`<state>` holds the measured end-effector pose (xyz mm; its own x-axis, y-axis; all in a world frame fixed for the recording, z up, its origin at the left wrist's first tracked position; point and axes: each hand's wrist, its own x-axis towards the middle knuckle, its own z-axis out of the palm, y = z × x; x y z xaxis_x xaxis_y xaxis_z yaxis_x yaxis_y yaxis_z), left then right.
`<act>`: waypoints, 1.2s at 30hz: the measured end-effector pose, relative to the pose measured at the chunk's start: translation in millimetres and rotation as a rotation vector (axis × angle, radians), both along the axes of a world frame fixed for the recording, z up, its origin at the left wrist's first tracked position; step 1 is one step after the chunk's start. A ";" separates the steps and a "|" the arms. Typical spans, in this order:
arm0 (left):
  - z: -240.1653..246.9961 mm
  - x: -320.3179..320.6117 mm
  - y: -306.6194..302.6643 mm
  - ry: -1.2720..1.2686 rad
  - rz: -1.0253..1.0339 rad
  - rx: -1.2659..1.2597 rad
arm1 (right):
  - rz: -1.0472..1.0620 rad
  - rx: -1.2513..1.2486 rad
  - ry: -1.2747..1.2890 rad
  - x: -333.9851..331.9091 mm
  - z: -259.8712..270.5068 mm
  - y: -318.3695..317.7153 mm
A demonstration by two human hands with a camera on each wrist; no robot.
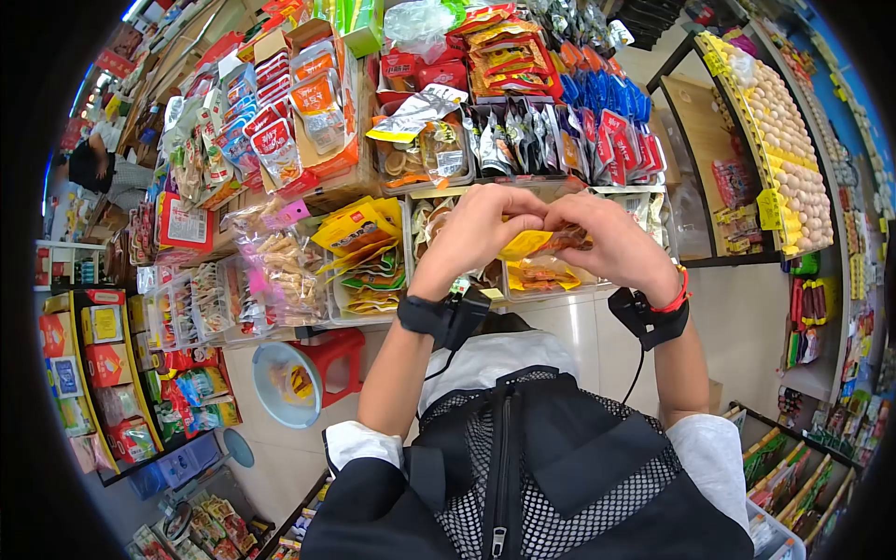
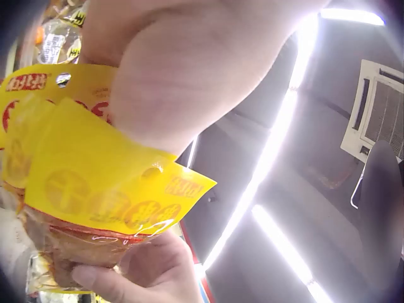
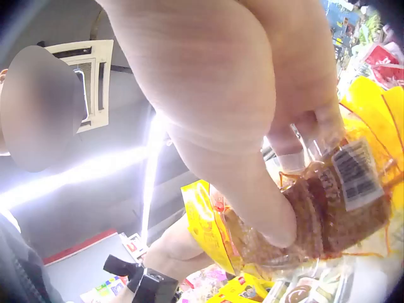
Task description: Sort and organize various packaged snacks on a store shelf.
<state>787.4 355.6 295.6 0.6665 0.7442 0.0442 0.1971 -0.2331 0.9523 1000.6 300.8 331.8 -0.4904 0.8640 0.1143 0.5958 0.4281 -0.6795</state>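
In the head view both hands meet over the front row of bins. My left hand pinches the yellow top of snack packets, thumb on the near face. My right hand grips their clear lower part, its thumb lying across the brown food inside. In the left wrist view two yellow tops with red print overlap, and the rear one has a hang hole. A white barcode label shows on the clear part in the right wrist view. Below the hands, more yellow packets lie in a clear bin.
Left of the hands, another bin holds yellow packets, beside bagged snacks. Behind are black and silver packets and an open carton. Egg trays stand at right. A blue basin sits by a red stool.
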 end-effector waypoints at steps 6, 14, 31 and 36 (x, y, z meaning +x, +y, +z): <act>-30.9 -1.4 4.7 -0.311 0.136 -0.155 | -0.208 0.153 -0.154 7.0 -30.2 3.3; -20.8 -64.4 -32.9 -0.323 0.410 -0.243 | -0.310 0.147 -0.531 -30.3 -95.3 13.6; -59.3 -101.1 -87.8 -0.381 0.446 -0.421 | -0.123 -0.085 -0.704 -14.6 -151.0 -1.3; -59.1 -104.5 -89.7 -0.379 0.449 -0.430 | -0.087 -0.171 -0.791 -6.0 -140.6 6.2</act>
<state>682.9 265.9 236.4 0.2898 0.9458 -0.1466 -0.1753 0.2030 0.9634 994.7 307.1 191.2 -0.3011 0.8769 -0.3747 0.9533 0.2869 -0.0947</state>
